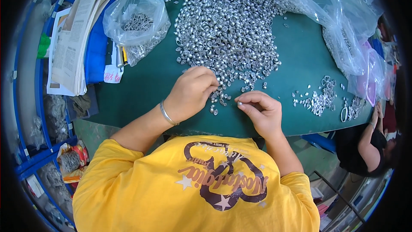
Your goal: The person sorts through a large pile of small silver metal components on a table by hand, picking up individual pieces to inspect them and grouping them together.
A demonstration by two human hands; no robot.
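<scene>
A large heap of small silver metal pieces (229, 21) covers the middle of a green table (146, 86). My left hand (192, 92), with a silver bangle on the wrist, rests at the heap's near edge, fingers curled over a few loose pieces; whether it holds any is hidden. To its right, my right hand (259, 111) pinches one small silver piece (239, 103) between thumb and forefinger just above the tabletop. Both forearms come up from a yellow printed shirt at the bottom.
A clear bag of metal rings (137, 21) lies at the left, next to a stack of papers and blue folders (79, 39). Big clear plastic bags (343, 30) and a small pile of other metal parts (319, 99) sit at the right. Another person (369, 146) sits at the far right.
</scene>
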